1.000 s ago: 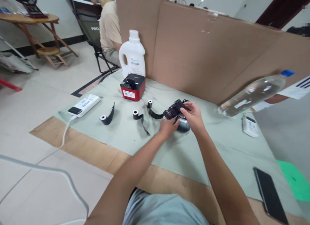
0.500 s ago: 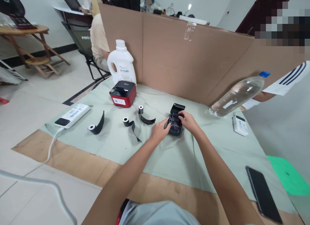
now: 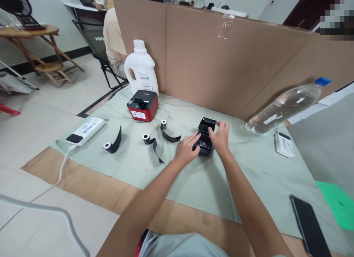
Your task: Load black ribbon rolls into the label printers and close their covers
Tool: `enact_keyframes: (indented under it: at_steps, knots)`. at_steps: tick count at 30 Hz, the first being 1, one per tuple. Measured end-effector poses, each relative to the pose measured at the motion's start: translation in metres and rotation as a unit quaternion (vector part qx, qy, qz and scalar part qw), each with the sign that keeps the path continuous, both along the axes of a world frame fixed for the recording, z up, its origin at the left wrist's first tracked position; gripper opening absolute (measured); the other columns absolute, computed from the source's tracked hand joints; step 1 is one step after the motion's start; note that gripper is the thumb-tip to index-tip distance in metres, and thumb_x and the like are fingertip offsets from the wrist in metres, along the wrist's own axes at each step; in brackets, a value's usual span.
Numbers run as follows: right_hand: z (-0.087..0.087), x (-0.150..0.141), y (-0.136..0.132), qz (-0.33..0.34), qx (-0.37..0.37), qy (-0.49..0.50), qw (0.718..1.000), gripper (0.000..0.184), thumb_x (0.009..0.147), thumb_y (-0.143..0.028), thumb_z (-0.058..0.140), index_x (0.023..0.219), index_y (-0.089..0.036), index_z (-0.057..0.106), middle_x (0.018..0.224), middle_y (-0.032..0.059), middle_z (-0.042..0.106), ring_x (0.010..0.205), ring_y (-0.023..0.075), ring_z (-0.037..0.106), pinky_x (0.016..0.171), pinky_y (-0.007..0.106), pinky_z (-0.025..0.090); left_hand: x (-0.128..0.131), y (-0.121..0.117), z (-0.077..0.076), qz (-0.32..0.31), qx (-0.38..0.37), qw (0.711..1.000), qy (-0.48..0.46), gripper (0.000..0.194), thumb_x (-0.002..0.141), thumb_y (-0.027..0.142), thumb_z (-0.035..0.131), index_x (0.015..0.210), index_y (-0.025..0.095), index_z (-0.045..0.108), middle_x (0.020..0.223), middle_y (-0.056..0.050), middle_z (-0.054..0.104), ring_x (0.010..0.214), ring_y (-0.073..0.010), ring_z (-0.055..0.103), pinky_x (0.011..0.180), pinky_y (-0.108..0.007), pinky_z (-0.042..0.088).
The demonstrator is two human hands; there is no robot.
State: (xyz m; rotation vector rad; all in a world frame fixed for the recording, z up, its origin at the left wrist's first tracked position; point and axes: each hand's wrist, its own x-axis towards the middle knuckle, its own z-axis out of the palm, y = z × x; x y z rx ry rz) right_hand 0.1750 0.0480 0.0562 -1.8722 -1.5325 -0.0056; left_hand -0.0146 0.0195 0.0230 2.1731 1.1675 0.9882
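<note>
A small black portable printer (image 3: 205, 148) stands on the pale green cloth with its lid (image 3: 207, 124) raised at the back. Its inner bay faces up; the contents are too dark to make out. My left hand (image 3: 188, 150) grips the printer's left side, thumb near the front and fingers along the edge. With thumb and fingers, my right hand (image 3: 220, 137) holds the lid's right edge. Left of the printer lie three small paper rolls with dark strips unrolled: one roll (image 3: 163, 125) at the back, one roll (image 3: 146, 139) in the middle, one roll (image 3: 109, 147) farther left.
A red-and-black box-shaped device (image 3: 143, 106) and a white jug (image 3: 141, 70) stand at the back left. The cardboard wall (image 3: 204, 58) runs behind. A water bottle (image 3: 287, 106) leans at right, near a white device (image 3: 284, 143). A phone (image 3: 309, 223) and a corded white device (image 3: 86, 131) lie at the sides.
My right hand has moved from the printer's bay up to the edge of its lid. My left hand stays at the printer's left side. The whole view has shifted slightly.
</note>
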Motion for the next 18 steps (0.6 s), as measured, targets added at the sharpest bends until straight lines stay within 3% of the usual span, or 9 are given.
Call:
enact_keyframes:
  at_steps: [2, 5, 9, 13, 16, 18]
  knots:
    - [0.005, 0.004, 0.008, 0.023, 0.011, 0.036, 0.999, 0.045, 0.089, -0.037, 0.055, 0.128, -0.015, 0.054, 0.125, 0.0172, 0.056, 0.112, 0.0284, 0.053, 0.098, 0.045, 0.047, 0.000, 0.000, -0.002, -0.027, 0.053, 0.998, 0.009, 0.045, 0.093, 0.022, 0.055, 0.136, 0.027, 0.067, 0.149, -0.002, 0.059, 0.113, -0.0216, 0.061, 0.104, -0.036, 0.051]
    - [0.012, 0.009, 0.010, 0.071, -0.014, 0.065, 0.995, 0.034, 0.091, -0.038, 0.051, 0.115, -0.016, 0.061, 0.113, 0.0143, 0.061, 0.096, 0.0252, 0.058, 0.091, 0.043, 0.049, -0.001, 0.000, -0.005, -0.051, 0.105, 0.993, 0.038, 0.036, 0.093, 0.020, 0.054, 0.121, 0.027, 0.075, 0.144, -0.002, 0.063, 0.105, -0.0210, 0.061, 0.098, -0.038, 0.053]
    - [0.018, 0.012, -0.012, 0.143, -0.035, 0.044, 0.988, 0.023, 0.090, -0.036, 0.055, 0.102, -0.019, 0.065, 0.104, 0.0102, 0.059, 0.082, 0.0216, 0.057, 0.084, 0.039, 0.050, -0.003, 0.000, -0.005, -0.057, 0.146, 0.985, 0.064, 0.034, 0.094, 0.021, 0.054, 0.119, 0.025, 0.075, 0.136, -0.006, 0.068, 0.103, -0.0217, 0.062, 0.092, -0.038, 0.053]
    - [0.027, 0.015, -0.030, 0.214, -0.133, -0.001, 0.968, 0.022, 0.090, -0.032, 0.057, 0.103, -0.021, 0.071, 0.099, 0.0074, 0.057, 0.080, 0.0205, 0.058, 0.086, 0.039, 0.050, -0.005, -0.002, -0.005, -0.064, 0.155, 0.983, 0.070, 0.029, 0.091, 0.023, 0.056, 0.109, 0.024, 0.078, 0.110, -0.007, 0.074, 0.095, -0.0208, 0.065, 0.082, -0.034, 0.052]
    - [0.034, 0.019, -0.019, 0.190, -0.194, -0.042, 0.961, 0.030, 0.090, -0.035, 0.060, 0.115, -0.023, 0.071, 0.102, 0.0073, 0.055, 0.081, 0.0205, 0.059, 0.087, 0.039, 0.050, -0.005, -0.004, -0.005, -0.083, 0.145, 0.983, 0.075, 0.026, 0.089, 0.023, 0.054, 0.099, 0.022, 0.078, 0.090, -0.006, 0.073, 0.081, -0.0180, 0.067, 0.070, -0.030, 0.050]
    - [0.037, 0.024, 0.000, 0.159, -0.235, -0.067, 0.957, 0.045, 0.086, -0.043, 0.068, 0.127, -0.025, 0.067, 0.107, 0.0084, 0.055, 0.080, 0.0201, 0.060, 0.083, 0.037, 0.051, -0.004, -0.005, -0.005, -0.088, 0.130, 0.985, 0.075, 0.027, 0.088, 0.022, 0.053, 0.098, 0.022, 0.078, 0.084, -0.004, 0.073, 0.074, -0.0165, 0.067, 0.065, -0.028, 0.049]
